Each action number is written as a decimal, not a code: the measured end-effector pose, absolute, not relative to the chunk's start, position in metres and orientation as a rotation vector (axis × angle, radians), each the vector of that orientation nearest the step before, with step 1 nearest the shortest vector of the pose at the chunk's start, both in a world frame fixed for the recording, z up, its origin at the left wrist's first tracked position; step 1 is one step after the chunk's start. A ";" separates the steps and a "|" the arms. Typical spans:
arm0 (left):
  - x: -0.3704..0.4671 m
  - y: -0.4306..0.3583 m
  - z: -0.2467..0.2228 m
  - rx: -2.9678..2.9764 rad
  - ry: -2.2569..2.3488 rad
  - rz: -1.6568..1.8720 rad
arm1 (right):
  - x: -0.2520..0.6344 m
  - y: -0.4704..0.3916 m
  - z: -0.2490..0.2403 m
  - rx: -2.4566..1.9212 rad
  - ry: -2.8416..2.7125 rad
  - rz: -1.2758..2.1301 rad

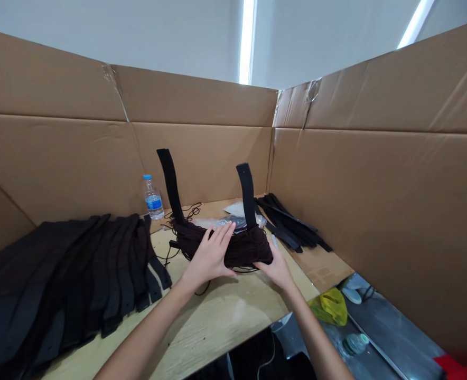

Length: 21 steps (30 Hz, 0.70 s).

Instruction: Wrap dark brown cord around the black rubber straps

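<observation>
A thick bundle of dark brown cord (pixel 247 248) lies on the wooden table in front of me. Two black straps stand up out of it, a left strap (pixel 170 182) and a right strap (pixel 246 190). My left hand (pixel 212 253) grips the middle of the bundle, with its fingers over the top and the thumb along the front. At the bundle's right end, my right hand (pixel 276 266) holds on, its thumb in front and the other fingers mostly hidden behind. Loose thin cord trails from the bundle's left side.
Many black strips (pixel 86 279) overlap on the left of the table (pixel 217 316). Behind are a water bottle (pixel 153 198) and clear plastic packaging (pixel 237 219). More black strips (pixel 289 221) lie right. Cardboard walls (pixel 202 158) enclose the table; a yellow bag (pixel 332 306) sits below.
</observation>
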<state>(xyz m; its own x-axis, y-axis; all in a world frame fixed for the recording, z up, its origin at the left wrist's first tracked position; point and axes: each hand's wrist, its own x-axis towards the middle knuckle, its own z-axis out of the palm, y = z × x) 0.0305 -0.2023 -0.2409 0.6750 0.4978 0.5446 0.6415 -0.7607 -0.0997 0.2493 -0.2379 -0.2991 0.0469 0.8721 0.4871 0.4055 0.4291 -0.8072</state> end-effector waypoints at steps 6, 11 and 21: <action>0.040 -0.203 -0.258 -2.520 -1.063 -0.654 | 0.248 -0.238 -0.299 -1.171 -1.557 0.508; 0.043 -0.204 -0.264 -2.461 -1.136 -0.655 | 0.247 -0.240 -0.298 -1.196 -1.555 0.493; 0.042 -0.199 -0.266 -2.479 -1.079 -0.655 | 0.248 -0.240 -0.297 -1.194 -1.567 0.499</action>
